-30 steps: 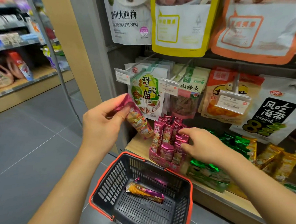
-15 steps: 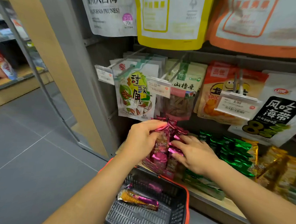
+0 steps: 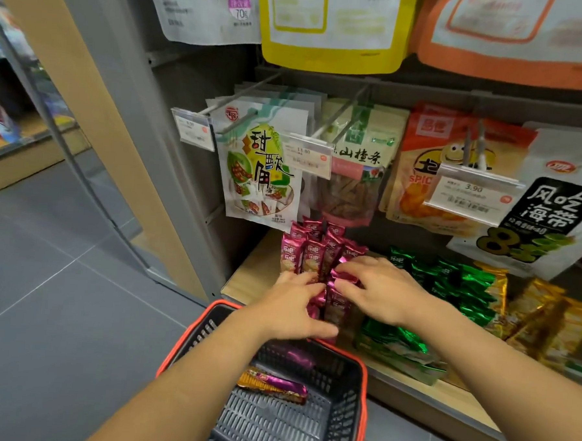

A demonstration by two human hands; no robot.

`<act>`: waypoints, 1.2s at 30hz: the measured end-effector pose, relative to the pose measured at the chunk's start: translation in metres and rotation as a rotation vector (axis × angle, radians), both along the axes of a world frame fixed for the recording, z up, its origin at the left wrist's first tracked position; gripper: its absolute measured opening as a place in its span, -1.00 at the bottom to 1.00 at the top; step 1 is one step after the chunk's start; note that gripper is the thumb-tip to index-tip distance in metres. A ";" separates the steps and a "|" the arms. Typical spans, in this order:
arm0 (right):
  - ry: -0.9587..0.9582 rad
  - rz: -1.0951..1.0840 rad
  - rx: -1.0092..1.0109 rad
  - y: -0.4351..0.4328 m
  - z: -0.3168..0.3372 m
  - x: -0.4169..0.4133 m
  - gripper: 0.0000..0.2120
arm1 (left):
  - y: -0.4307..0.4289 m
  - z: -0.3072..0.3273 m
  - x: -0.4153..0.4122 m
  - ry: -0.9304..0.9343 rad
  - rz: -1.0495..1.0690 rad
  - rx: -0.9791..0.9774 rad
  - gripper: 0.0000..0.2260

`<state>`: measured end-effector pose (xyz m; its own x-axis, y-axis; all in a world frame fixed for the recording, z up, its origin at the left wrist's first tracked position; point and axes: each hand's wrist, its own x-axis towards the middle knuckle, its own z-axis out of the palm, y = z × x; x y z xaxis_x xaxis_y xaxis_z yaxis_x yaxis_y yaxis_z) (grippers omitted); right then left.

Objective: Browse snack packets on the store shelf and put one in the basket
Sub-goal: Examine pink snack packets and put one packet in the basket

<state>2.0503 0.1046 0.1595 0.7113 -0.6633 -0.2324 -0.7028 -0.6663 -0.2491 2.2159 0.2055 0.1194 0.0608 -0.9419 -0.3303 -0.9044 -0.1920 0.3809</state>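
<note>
Pink snack packets (image 3: 315, 252) stand upright in a display box on the wooden shelf (image 3: 256, 276). My left hand (image 3: 291, 308) reaches into the front of the box and holds a pink packet (image 3: 314, 307) between thumb and fingers, low among the others. My right hand (image 3: 383, 292) rests on the packets from the right, its fingertips pressing on their tops. Below my arms hangs the dark basket with a red rim (image 3: 363, 392). An orange and purple snack packet (image 3: 274, 386) lies flat on the basket's bottom.
Green packets (image 3: 454, 289) and gold packets (image 3: 547, 321) fill the shelf to the right. Hanging bags (image 3: 265, 171) and price tags (image 3: 473, 192) on hooks jut out just above the pink packets. The grey floor (image 3: 60, 292) lies to the left.
My left hand brought the pink packet from the air on the left down into the display box. My right hand stayed on the packets. The view moved closer to the shelf.
</note>
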 end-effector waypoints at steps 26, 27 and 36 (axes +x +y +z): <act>-0.447 -0.166 -0.303 0.012 0.023 0.062 -0.78 | 0.008 0.003 -0.002 0.104 0.018 -0.168 -0.30; -0.517 -0.142 -0.321 0.020 0.030 0.056 -0.77 | 0.009 0.005 -0.002 0.119 0.026 -0.177 -0.29; -0.988 0.106 -0.508 0.088 0.090 -0.015 -0.77 | 0.032 0.063 0.022 0.146 0.214 -0.168 -0.76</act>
<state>2.0357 0.1930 0.2495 0.4919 -0.4455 0.7480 -0.2797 -0.8945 -0.3488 2.2381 0.2374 0.1827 0.2275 -0.9550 -0.1906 -0.7833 -0.2957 0.5469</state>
